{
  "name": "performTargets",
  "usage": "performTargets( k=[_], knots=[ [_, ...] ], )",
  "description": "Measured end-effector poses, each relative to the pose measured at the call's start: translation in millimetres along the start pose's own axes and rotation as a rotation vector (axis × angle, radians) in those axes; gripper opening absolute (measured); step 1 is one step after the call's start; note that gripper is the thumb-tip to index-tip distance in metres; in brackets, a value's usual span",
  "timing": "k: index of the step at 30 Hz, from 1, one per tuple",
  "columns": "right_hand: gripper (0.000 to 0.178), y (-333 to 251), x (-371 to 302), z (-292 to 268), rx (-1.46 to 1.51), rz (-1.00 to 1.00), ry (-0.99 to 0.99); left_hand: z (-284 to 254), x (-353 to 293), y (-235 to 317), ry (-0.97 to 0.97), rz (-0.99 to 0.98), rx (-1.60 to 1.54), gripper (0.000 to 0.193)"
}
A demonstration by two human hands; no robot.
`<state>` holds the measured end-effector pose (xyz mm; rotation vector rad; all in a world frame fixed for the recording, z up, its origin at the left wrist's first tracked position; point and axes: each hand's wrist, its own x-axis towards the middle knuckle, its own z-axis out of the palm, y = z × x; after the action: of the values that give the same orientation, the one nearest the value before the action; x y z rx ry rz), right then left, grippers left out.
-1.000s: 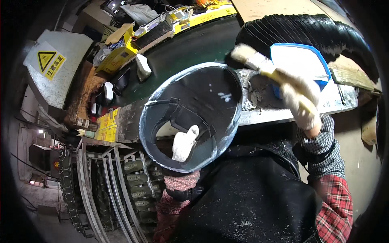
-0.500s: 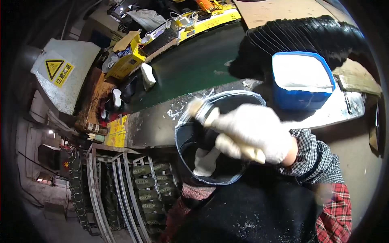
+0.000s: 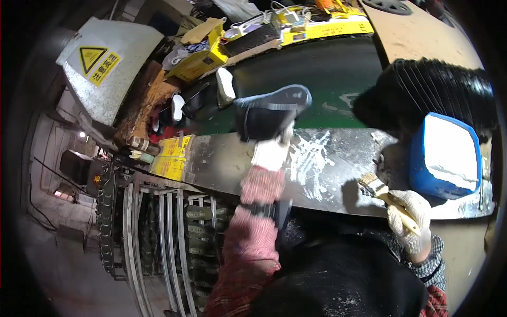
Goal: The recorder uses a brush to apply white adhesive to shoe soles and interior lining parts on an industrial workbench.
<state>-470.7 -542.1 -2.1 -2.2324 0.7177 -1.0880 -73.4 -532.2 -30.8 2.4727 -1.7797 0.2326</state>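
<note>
My left hand, in a white glove, reaches out over the bench's far edge. It grips a black shoe-shaped piece with a whitish rim, held above the green belt; the fingers are mostly hidden behind it. At the right, near the bench's front edge, my gloved right hand is closed around a brush with a pale handle. The brush's bristles point left, over the metal bench top. Just beyond this hand stands a blue tub filled with white paste.
White smears mark the metal bench. Black sheet-like pieces are stacked behind the tub. Shoes with white bottoms lie on the green belt. A metal hood stands far left; a rack of dark soles stands below.
My left hand has carried the black piece away from me, out over the belt. My right hand has drawn back with the brush to the right, near the tub. The view has shifted.
</note>
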Motion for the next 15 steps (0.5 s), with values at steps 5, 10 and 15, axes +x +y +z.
performTargets(
  k=[5, 10, 15],
  knots=[
    [0.025, 0.6, -11.5, 5.6, 0.023, 0.159, -0.036, -6.2, 6.0, -25.2, 0.352, 0.114, -0.067, 0.031],
    [0.026, -3.1, -16.5, 28.9, 0.139, 0.262, -0.162, -38.2, -140.5, -86.4, 0.531, -0.544, -1.763, 0.036],
    [0.024, -25.6, -6.9, 66.2, 0.202, 0.123, -0.355, -123.4, -427.1, -168.6, 0.233, -1.122, 0.215, 0.045]
  ],
)
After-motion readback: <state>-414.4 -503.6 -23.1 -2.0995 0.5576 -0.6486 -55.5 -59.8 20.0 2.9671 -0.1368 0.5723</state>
